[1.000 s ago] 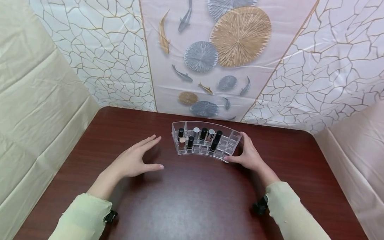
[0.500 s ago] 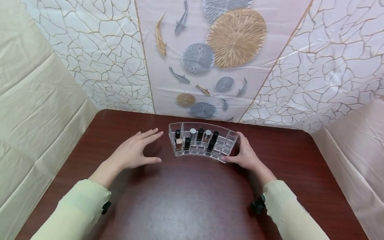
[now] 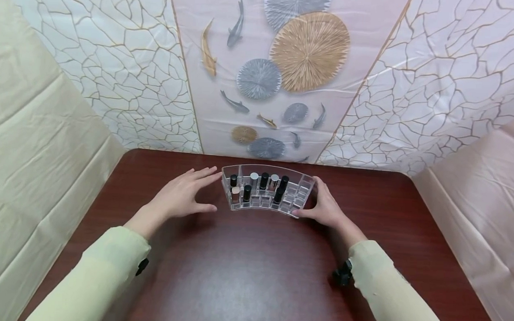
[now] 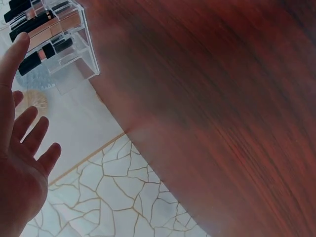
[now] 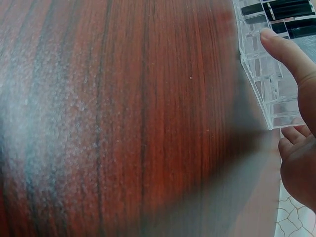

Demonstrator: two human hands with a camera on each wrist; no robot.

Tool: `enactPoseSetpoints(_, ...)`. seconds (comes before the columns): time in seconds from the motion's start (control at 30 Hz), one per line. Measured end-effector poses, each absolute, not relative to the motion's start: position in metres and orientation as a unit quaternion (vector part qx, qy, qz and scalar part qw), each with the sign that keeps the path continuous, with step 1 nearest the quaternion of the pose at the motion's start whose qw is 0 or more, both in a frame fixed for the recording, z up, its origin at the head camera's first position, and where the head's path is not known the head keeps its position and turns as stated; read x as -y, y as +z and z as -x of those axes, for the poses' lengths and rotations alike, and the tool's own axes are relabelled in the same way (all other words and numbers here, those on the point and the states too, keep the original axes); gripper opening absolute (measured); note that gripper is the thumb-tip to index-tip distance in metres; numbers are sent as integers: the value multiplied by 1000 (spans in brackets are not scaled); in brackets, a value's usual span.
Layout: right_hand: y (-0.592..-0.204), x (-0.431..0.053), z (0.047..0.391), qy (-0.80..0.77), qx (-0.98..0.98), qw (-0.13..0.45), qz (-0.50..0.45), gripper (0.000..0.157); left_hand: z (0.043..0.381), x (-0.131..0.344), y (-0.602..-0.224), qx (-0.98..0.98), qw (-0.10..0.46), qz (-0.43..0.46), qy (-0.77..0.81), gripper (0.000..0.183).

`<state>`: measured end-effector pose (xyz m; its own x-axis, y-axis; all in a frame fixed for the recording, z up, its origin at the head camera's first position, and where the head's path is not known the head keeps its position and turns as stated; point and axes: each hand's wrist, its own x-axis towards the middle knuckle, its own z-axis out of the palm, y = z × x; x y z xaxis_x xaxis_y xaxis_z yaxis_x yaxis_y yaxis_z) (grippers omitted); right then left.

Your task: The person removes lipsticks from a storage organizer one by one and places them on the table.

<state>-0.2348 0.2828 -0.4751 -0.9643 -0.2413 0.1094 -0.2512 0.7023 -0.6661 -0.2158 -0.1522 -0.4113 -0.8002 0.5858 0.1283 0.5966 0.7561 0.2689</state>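
Drawn closer, the left hand (image 3: pixel 181 194) I watch hangs uncurled beside the clear rack (image 3: pixel 255 201) the right hand (image 3: pixel 326 206) grips.

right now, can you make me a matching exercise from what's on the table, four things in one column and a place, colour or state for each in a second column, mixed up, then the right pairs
Things:
1. rack
2. pale bottle
3. table
4. right grip

Place, colour or state:
A. dark red-brown, with a shiny patch
B. in the front row, at the far left
C. at the right end, thumb on the front
D. see-through and curved, with some slots unfilled

Right pairs:
1-D
2-B
3-A
4-C
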Motion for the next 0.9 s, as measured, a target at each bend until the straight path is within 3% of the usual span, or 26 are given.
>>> enactPoseSetpoints(0.9,-472,-283,235,348,929,2,-126,124,240,135,-402,934,-8,300,-193,78)
